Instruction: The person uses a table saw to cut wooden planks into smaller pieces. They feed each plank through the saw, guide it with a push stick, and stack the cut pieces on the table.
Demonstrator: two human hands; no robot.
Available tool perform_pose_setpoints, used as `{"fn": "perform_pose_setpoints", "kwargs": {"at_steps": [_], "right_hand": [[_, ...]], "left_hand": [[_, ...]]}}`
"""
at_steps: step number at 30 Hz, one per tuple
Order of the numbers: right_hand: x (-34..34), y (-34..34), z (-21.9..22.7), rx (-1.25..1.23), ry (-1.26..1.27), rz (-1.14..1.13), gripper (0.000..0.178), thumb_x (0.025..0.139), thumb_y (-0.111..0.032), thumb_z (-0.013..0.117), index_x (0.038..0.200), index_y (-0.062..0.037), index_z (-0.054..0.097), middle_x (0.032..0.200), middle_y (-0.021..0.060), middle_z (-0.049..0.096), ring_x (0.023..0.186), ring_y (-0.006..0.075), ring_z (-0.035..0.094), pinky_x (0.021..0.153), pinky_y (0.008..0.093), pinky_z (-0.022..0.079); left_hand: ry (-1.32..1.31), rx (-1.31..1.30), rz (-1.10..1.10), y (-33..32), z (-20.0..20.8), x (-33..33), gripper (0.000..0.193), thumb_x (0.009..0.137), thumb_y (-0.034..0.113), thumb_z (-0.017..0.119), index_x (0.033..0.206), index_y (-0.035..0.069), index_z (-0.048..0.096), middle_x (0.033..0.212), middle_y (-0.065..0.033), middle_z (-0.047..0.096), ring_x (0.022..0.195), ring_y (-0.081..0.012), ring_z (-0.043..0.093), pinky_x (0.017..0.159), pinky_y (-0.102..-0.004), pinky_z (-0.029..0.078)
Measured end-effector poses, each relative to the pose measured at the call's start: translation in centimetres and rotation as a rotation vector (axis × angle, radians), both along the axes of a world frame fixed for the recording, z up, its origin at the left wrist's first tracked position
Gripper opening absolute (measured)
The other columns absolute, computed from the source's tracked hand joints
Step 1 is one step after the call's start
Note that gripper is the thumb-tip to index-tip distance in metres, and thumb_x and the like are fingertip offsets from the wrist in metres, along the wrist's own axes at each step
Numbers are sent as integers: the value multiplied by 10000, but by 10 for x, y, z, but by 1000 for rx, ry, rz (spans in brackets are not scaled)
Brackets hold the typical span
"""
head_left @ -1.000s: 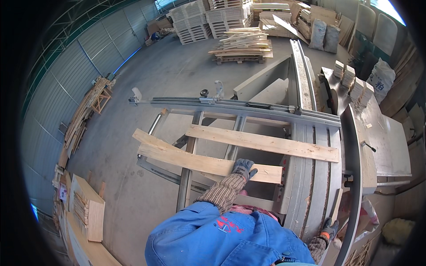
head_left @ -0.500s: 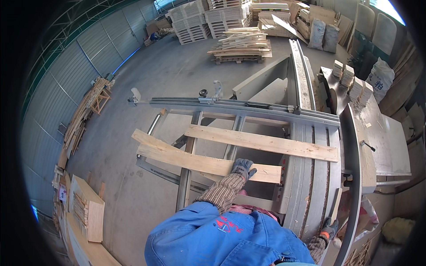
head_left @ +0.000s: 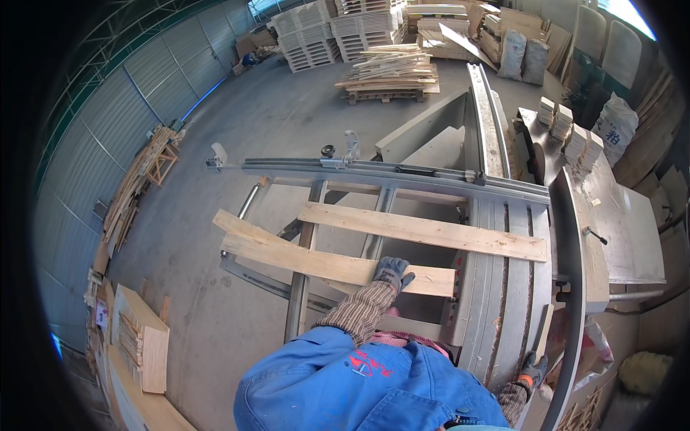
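Near plank lies across the metal frame beside the grooved desk, in a workshop with a grey floor; its long axis runs left to right, the right end nearer the person. The left hand lies on it, fingers bent, whether gripping I cannot tell; the right hand pinches a wooden strip. Beyond stand sacks, contents hidden.
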State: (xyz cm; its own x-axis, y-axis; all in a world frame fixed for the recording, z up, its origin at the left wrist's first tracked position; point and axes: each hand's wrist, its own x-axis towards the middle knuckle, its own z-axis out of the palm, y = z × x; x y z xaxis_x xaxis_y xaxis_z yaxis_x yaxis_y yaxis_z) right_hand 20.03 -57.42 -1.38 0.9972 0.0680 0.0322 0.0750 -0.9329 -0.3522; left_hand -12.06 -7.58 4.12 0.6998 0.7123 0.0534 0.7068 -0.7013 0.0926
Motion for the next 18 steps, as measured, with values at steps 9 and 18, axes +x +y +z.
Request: {"fn": "perform_pose_setpoints", "kwargs": {"at_steps": [9, 18], "right_hand": [[0, 0, -2, 22, -13, 2, 687, 905, -522, 622, 1352, -3, 567, 1320, 234, 615, 1236, 390, 568, 1062, 422, 434], [0, 2, 2, 41, -2, 8, 662, 905, -488, 631, 1348, -1, 567, 1307, 240, 620, 1221, 395, 575, 1048, 429, 440]], "left_hand": [[-13, -30, 17, -4, 12, 0, 503, 920, 525, 599, 1223, 124, 632, 1195, -97, 642, 1171, -264, 558, 1095, -407, 339], [22, 13, -9, 0, 1, 0, 499, 920, 525, 599, 1218, 126, 627, 1195, -97, 640, 1167, -263, 558, 1089, -404, 341]]}}
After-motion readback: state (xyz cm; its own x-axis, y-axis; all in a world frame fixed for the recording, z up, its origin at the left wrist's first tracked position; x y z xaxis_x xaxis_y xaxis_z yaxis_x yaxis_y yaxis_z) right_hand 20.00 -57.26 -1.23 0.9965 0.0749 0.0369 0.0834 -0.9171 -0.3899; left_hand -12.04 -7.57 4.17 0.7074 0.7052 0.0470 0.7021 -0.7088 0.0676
